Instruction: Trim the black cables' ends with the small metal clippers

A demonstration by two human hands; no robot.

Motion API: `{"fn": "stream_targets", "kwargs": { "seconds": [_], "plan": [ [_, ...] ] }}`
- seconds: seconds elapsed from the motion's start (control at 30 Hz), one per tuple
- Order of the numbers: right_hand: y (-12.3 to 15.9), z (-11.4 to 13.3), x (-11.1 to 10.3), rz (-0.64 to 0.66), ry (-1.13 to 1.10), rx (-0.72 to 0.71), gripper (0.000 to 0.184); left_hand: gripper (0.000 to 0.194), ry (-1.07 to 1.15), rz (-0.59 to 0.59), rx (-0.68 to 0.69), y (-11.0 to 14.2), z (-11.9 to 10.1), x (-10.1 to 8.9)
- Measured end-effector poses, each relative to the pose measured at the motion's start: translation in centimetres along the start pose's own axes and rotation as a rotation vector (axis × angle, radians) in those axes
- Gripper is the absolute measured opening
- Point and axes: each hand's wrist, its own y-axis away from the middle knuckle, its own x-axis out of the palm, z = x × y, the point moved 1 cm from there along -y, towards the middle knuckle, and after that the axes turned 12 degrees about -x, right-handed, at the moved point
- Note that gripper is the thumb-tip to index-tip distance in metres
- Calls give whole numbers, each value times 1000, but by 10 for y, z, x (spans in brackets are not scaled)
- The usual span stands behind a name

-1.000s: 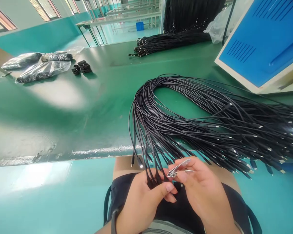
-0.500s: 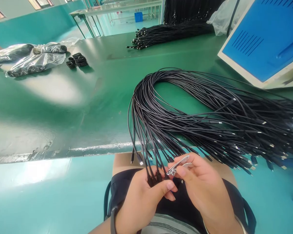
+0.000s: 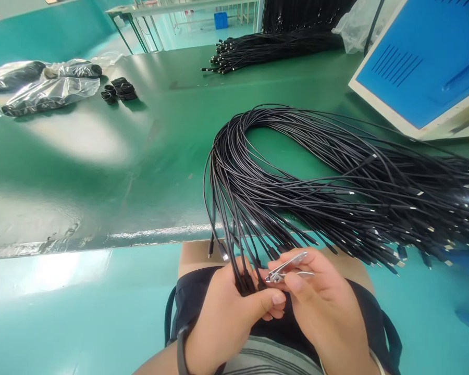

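My left hand (image 3: 234,312) is closed around the ends of several black cables (image 3: 245,278), over my lap; their tips are hidden by my fingers. Between thumb and fingers of my right hand (image 3: 324,307) is a silver nail clipper (image 3: 285,268), its lever raised. The clipper's jaws are right beside the cable ends at my left fingers; whether they touch is unclear. From my hands the cables run up onto the table and bend round into a large bundle (image 3: 297,182). A few loose cable ends with plugs (image 3: 222,251) hang over the table's front edge.
The bundle's plug ends spread to the right along the green table (image 3: 101,192). A blue and white machine (image 3: 406,67) stands at the back right. Another cable bundle (image 3: 266,51) lies at the back. At the left are plastic-wrapped black bundles (image 3: 50,96) and small black coils (image 3: 123,88).
The nail clipper has tilted slightly flatter in my right hand, its lever and lower arm spread apart. My left hand keeps its grip on the cables. The view has shifted slightly.
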Motion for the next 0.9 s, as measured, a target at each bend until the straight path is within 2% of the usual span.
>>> {"fn": "stream_targets", "kwargs": {
  "seconds": [0.17, 0.37, 0.6, 0.7, 0.8, 0.9],
  "plan": [
    [3, 1, 4, -82, 79, -49, 18, 19, -6, -22, 15, -1, -1, 2],
    [3, 2, 2, -54, 156, -36, 17, 20, -16, -37, 4, -2, 0, 1],
    [4, 1, 2, -81, 274, 2, 17, 19, 20, -38, -47, -1, 1, 2],
    [2, -1, -1, -103, 239, 4, 17, 19, 30, -35, -40, -1, 3, 2],
    [-1, -2, -3, -46, 98, 6, 17, 20, -16, -47, -37, -2, 4, 1],
    [-4, 3, -2, 110, 81, 27, 17, 23, -124, -70, -51, -2, 5, -3]
  ]
}}
